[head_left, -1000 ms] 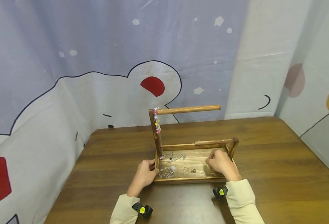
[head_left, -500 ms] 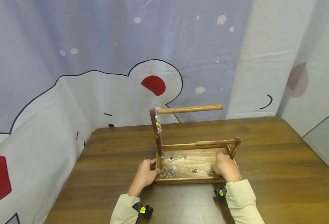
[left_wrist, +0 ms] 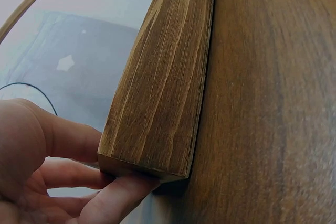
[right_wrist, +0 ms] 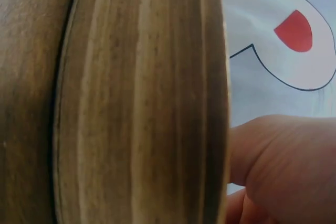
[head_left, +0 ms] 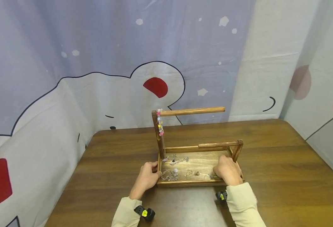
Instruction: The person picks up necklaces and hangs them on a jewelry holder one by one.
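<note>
A wooden jewelry stand point(head_left: 192, 183) with a shallow tray base sits mid-table. My left hand point(head_left: 145, 176) holds its left end; in the left wrist view the thumb and fingers point(left_wrist: 113, 200) pinch the corner of the front wall point(left_wrist: 152, 87). Over the tray's right front part reaches my right hand point(head_left: 228, 171), fingers pointing down, their tips hidden. In the right wrist view, the tray's wall point(right_wrist: 147, 98) covers them too. Beside that hand lies a thin piece of jewelry point(head_left: 209, 176). Silver chains point(head_left: 169, 175) lie at the tray's left, small gold-toned jewelry point(head_left: 189, 173) near its middle.
A colourful beaded bracelet point(head_left: 160, 123) hangs at the left end of the upper bar point(head_left: 194, 111). A lower bar point(head_left: 217, 144) spans from the short right post point(head_left: 237, 150). Another silver chain point(head_left: 180, 161) lies at the tray's back left. A printed curtain point(head_left: 104, 56) stands behind the table.
My right hand has moved down and slightly right, deeper into the tray's right front part, then barely shifted. My left hand stays at the tray's left end.
</note>
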A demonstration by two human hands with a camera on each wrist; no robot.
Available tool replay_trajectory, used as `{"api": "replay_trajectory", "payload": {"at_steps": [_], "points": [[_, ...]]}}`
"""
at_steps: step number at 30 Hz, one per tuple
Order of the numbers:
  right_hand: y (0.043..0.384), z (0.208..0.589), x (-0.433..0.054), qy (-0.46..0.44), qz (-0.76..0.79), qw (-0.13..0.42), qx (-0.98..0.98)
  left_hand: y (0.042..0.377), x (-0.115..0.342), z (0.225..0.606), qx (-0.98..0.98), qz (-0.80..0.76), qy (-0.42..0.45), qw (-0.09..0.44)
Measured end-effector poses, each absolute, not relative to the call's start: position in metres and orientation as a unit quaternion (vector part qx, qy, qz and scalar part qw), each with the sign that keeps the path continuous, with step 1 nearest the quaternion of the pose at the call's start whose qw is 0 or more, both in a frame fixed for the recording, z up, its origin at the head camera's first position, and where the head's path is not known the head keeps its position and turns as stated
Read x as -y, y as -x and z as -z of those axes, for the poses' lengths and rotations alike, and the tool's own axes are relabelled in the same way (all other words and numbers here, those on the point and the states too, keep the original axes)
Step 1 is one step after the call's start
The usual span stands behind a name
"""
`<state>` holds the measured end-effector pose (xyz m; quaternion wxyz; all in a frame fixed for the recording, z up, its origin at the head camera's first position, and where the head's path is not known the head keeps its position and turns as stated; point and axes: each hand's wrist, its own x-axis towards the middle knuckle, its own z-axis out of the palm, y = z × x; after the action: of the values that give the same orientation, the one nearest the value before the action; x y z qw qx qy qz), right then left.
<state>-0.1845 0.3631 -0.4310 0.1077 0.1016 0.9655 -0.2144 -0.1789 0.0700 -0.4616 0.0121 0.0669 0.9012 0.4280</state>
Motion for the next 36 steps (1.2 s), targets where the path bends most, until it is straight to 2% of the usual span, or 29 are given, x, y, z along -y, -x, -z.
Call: {"api": "replay_trajectory", "payload": {"at_steps": [21,36], "points": [[0.186,0.425,-0.379,-0.098,0.267,0.128,-0.95,0.18,-0.069,0.464,-0.901,-0.426,-0.081,0.007],[0.19,0.437,-0.363,-0.042,0.216,0.108,-0.97,0.179,-0.07,0.463,-0.9,-0.429,-0.078,0.003]]}}
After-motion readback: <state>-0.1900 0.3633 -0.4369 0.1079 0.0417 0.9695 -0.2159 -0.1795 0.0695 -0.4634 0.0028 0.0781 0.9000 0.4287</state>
